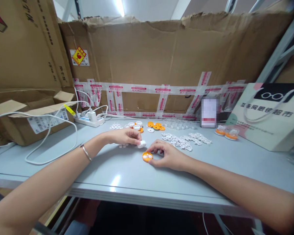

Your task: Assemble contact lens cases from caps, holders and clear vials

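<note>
My left hand (128,136) is closed, pinching a small round white plastic piece (141,144) just above the table. To its right, my right hand (165,155) grips the edge of a round orange plastic base (147,157) between thumb and fingers. Small white round parts sit inside that base, which rests on the table. Behind the hands lie several orange rings (156,125) and several white round caps (134,125). A spread of small white plastic parts (181,141) lies beyond my right hand, and more white bits are partly hidden under my left hand.
Several clear domes (178,124) stand at the back. Two orange-and-white pieces with clear tops (231,134) stand beside a paper bag (267,114). A phone (209,112) leans at the back. At left are a power strip (90,120), white cables and an open carton (31,114).
</note>
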The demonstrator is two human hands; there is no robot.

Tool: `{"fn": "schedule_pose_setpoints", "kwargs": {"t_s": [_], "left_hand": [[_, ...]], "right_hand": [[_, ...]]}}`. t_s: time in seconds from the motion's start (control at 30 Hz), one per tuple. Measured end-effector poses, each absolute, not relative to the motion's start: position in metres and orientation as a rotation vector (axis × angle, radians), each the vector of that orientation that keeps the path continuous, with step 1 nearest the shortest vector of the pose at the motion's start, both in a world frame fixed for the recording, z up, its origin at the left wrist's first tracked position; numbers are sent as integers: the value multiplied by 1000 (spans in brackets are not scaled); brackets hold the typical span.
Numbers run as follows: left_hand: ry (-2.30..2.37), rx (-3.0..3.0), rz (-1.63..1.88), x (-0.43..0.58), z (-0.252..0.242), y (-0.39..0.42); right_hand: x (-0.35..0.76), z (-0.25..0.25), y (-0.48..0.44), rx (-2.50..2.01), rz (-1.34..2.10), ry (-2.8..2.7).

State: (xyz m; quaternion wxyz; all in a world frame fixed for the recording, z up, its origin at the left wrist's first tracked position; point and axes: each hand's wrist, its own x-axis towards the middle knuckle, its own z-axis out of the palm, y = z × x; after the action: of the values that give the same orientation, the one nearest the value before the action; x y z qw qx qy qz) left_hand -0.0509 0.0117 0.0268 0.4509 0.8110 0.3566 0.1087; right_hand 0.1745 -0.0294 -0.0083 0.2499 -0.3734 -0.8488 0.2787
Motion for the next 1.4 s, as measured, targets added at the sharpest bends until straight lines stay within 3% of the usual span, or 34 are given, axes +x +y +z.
{"fn": "schedule_pose_setpoints", "kwargs": {"t_s": [0.17,1.4], "left_hand": [[678,1944,323,-46,23,10],[659,2138,370,-36,26,2]], "right_hand": [[172,-6,-28,-1057,783,-2322],[171,-4,-25,-1157,823,-2246]]}}
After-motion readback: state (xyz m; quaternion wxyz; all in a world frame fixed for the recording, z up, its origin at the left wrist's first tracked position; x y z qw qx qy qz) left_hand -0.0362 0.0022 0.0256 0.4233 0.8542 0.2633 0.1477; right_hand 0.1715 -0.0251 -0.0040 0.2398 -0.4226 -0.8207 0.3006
